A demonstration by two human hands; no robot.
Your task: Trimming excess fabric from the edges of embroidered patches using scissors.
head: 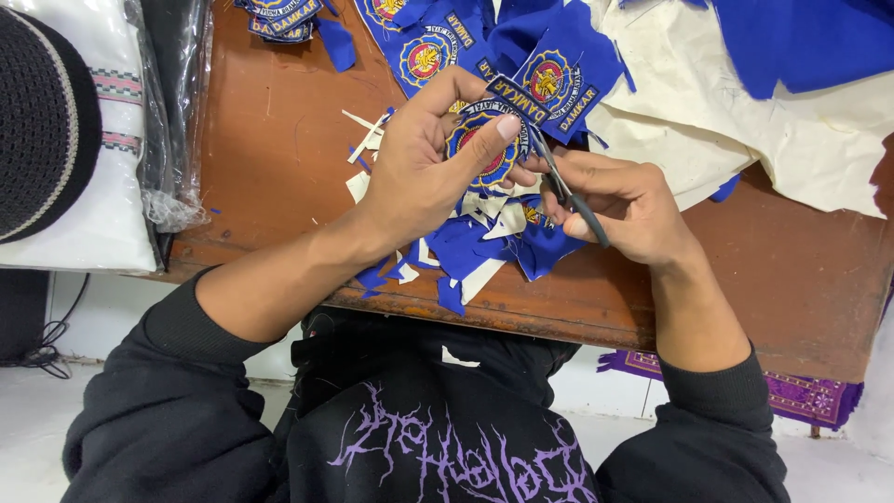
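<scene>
Left hand (419, 163): pinches a round embroidered patch (484, 149), thumb across its face, held above the wooden table (279, 158). Right hand (624, 200): closed around small scissors (563, 191), blades meeting the patch's right edge. Blue fabric scraps (466, 251) lie beneath.

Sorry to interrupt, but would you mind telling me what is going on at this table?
A person in a black top holds a round blue embroidered patch in the left hand and cuts at its edge with small scissors in the right hand. Blue and white fabric scraps lie under the hands on the wooden table, with more patches above.
</scene>
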